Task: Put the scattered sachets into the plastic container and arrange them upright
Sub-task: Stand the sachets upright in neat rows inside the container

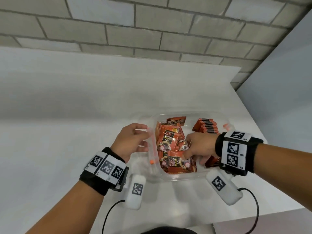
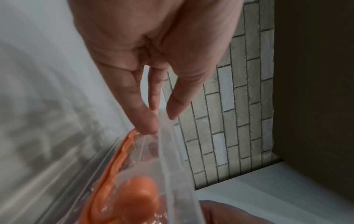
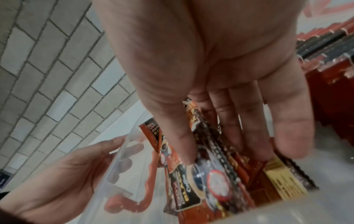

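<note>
Two groups of sachets occupy the clear plastic container (image 1: pixel 184 177), which stands on the white table (image 1: pixel 67 107) near its right edge. Loose sachets (image 1: pixel 168 142), orange-red with coffee print, lie jumbled and overlapping across the left and middle of the container. A row of upright sachets (image 1: pixel 206 126) stands packed edge-on at the far right side.

Left hand (image 1: pixel 130 142): positioned at the container's left wall, fingers extended and relaxed, fingertips (image 2: pixel 147 122) touching the clear rim beside the orange latch (image 2: pixel 113 171). Nothing is gripped in it; the fingers are not curled round the wall.

Right hand (image 1: pixel 200 146): reaching down into the container over the jumbled pile, palm down. In the right wrist view the thumb and fingers (image 3: pixel 249 121) straddle several loose sachets standing on edge, pinching them between thumb and fingers. The upright row lies just beyond this hand, at its outer side, apart from the pinched sachets.
</note>
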`<state>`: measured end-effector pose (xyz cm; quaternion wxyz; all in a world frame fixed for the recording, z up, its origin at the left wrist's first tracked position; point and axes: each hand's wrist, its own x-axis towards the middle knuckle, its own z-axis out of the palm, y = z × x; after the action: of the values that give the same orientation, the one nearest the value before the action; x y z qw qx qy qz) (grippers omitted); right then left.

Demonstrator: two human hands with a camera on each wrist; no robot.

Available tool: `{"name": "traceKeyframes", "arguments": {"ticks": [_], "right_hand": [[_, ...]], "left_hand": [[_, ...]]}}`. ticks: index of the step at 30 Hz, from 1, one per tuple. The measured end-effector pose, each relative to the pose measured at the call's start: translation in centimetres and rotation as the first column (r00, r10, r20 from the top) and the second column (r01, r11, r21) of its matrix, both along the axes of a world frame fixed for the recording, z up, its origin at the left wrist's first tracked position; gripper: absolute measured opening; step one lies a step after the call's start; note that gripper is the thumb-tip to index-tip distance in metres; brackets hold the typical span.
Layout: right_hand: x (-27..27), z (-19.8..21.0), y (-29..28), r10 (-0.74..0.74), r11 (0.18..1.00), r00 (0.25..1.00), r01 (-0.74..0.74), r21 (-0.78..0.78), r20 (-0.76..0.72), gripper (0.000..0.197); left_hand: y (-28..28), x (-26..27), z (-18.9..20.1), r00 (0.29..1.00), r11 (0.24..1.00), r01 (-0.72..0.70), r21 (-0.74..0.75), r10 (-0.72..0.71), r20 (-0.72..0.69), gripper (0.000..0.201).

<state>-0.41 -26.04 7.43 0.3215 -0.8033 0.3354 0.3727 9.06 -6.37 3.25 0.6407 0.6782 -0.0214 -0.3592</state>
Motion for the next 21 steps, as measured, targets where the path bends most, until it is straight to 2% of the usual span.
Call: {"name": "traceKeyframes", "arguments": {"ticks": [2, 4, 11, 16, 21], "right_hand": [[-0.1, -0.5, 0.3, -0.016, 1.000, 1.000, 0.016, 0.027, 0.006, 0.069], [0.0, -0.8, 0.6, -0.032, 0.999, 0.999, 0.031, 0.044, 0.026, 0.079], [0.0, -0.2, 0.0, 0.017, 0.998, 0.997, -0.023, 0.065, 0.082, 0.067], [-0.8, 1.3, -1.1, 0.030, 0.984, 0.985, -0.059, 0.165, 0.173, 0.026], [-1.5, 1.8, -2.0, 0.005, 0.972, 0.971, -0.062, 0.228, 0.241, 0.024]], "left_hand": [[0.0, -0.1, -0.1, 1.000, 1.000, -0.002, -0.016, 0.002, -0.002, 0.024], [0.1, -0.1, -0.1, 1.000, 1.000, -0.006, -0.025, 0.006, 0.000, 0.025], [0.1, 0.0, -0.6, 1.000, 0.999, -0.004, -0.035, 0.004, 0.004, 0.024], [0.1, 0.0, -0.8, 1.000, 1.000, -0.007, -0.031, 0.007, 0.010, 0.025], [0.1, -0.1, -0.9, 1.000, 1.000, -0.012, -0.021, 0.013, 0.017, 0.024]]}}
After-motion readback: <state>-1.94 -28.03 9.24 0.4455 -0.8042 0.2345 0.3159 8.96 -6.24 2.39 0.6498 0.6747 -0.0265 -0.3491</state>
